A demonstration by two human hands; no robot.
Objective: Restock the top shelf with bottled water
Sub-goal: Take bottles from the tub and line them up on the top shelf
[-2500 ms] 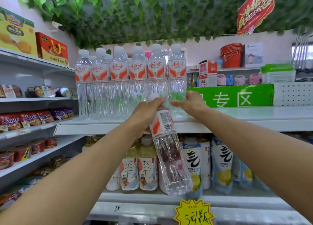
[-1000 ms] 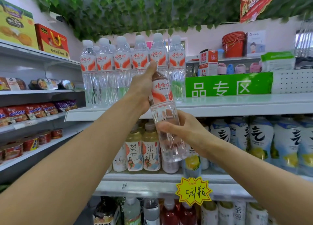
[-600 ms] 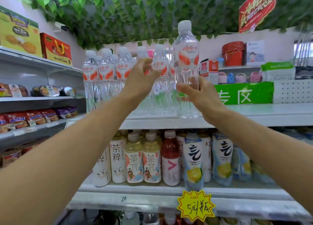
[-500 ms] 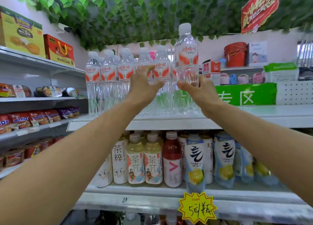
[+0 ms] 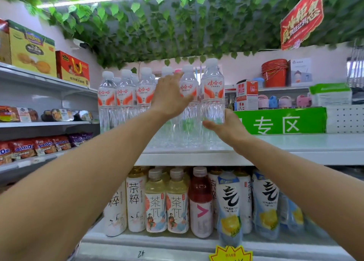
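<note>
The water bottle [image 5: 212, 101] is standing upright on the top shelf [image 5: 295, 152] at the right end of the row of bottled water [image 5: 126, 101], just beside its neighbour. The right hand [image 5: 226, 129] is gripping its lower body, thumb lying across the front and the fingers [image 5: 229, 114] curling round the right side and out of sight behind the clear plastic. The left hand [image 5: 169, 97] is reaching in front of the row one or two bottles to the left, its fingers [image 5: 177, 77] straight and spread loosely, thumb pointing toward the held bottle; whether the palm is pressing on a bottle cannot be told. The white shelf is running bare to the right, backed by a green sign [image 5: 281, 121]. Underneath, tea and juice bottles [image 5: 177, 201] are crowding the lower shelf [image 5: 177, 243], with a yellow price tag [image 5: 230, 254] at its edge. Snack packets [image 5: 39, 146] and boxes [image 5: 29, 48] are filling the shelving at left, green leaf garlands [image 5: 177, 24] are hanging overhead, and a red bucket [image 5: 274, 72] is sitting on a far ledge.
</note>
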